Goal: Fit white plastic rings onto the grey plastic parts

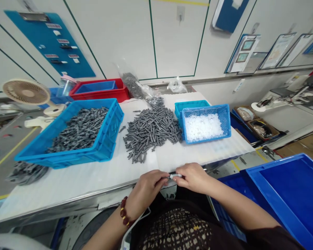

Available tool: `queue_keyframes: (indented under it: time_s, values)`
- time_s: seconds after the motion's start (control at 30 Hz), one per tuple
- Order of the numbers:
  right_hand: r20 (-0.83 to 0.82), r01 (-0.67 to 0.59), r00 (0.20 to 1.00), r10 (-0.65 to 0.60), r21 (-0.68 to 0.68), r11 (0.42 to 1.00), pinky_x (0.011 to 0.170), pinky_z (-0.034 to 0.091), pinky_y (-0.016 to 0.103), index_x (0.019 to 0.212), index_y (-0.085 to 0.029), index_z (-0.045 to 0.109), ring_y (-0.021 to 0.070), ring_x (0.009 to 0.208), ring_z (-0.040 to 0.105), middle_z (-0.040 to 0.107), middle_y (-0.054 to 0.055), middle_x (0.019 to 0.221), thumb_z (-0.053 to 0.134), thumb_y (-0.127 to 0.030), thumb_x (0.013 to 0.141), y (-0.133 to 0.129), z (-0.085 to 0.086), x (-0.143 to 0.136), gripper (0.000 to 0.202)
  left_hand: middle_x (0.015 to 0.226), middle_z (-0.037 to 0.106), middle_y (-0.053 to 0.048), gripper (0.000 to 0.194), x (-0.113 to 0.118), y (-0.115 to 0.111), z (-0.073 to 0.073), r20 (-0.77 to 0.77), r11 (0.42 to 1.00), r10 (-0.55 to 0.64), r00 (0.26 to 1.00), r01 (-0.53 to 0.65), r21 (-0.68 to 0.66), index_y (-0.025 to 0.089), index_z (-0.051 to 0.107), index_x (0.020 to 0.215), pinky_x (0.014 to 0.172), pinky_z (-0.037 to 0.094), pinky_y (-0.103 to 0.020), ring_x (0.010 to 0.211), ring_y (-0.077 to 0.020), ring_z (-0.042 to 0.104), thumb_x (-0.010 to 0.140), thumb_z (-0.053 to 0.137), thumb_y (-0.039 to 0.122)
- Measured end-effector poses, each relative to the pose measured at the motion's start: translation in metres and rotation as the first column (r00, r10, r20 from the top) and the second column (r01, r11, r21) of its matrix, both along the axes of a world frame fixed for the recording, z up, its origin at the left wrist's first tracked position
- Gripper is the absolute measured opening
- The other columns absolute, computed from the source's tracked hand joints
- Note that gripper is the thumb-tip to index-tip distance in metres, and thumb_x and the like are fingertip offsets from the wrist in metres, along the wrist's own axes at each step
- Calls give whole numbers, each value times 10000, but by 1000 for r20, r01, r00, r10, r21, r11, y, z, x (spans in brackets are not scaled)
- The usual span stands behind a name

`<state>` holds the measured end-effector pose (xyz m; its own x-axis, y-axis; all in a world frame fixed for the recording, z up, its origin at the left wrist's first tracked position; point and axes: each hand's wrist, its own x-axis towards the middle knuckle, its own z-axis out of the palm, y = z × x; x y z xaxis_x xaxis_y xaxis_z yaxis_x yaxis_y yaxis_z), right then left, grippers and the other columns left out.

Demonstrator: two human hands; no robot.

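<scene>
Just off the table's front edge, both my hands pinch one small grey plug-like part (pixel 175 176) with a white ring near its left end. My left hand (pixel 151 185), with a beaded bracelet at the wrist, grips the left end. My right hand (pixel 193 177) closes on the grey right end. Beyond them on the white table top lies a loose heap of similar grey parts (pixel 152 128). Small white rings (pixel 203 125) fill a tilted blue bin (pixel 228 119) to the right of the heap.
At the left, a large blue crate (pixel 104 154) holds many grey parts. Behind it stand a red bin (pixel 123 93) and a small fan (pixel 26 92). Plastic bags (pixel 133 85) rest at the back near the wall. Big blue trays (pixel 289 194) are at my right.
</scene>
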<state>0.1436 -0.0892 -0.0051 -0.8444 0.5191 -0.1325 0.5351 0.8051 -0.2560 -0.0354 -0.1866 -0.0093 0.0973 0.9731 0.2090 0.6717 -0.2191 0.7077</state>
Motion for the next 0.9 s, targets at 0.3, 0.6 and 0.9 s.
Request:
queue_keyframes:
  time_s: [0.3,0.6,0.9]
  values:
    - [24,156,987,-156,11,988,563,300,257,743,-177,672,201,691,606,687,80,724,487,-528,819,-3,-2,-7,404,748,687,-35,152,1,0,1,-9,1000,19,1000,-19,17,178,648,907,668,506,-224,682,-140,643,853,507,201]
    - [-204,37,974,-94,-265,963,644,353,232,839,-177,565,149,728,550,616,32,794,349,-292,928,20,-9,4,260,781,650,-14,178,-30,36,-4,-38,952,267,963,-270,-145,178,532,880,635,493,-251,682,-148,624,774,402,122]
    - [-303,57,935,-182,-380,923,695,389,247,1010,-185,556,162,790,566,629,50,909,341,-275,930,28,-7,11,246,839,630,-139,129,-37,97,-15,-717,911,234,657,-406,-75,126,589,810,703,471,-325,812,-255,619,826,474,182]
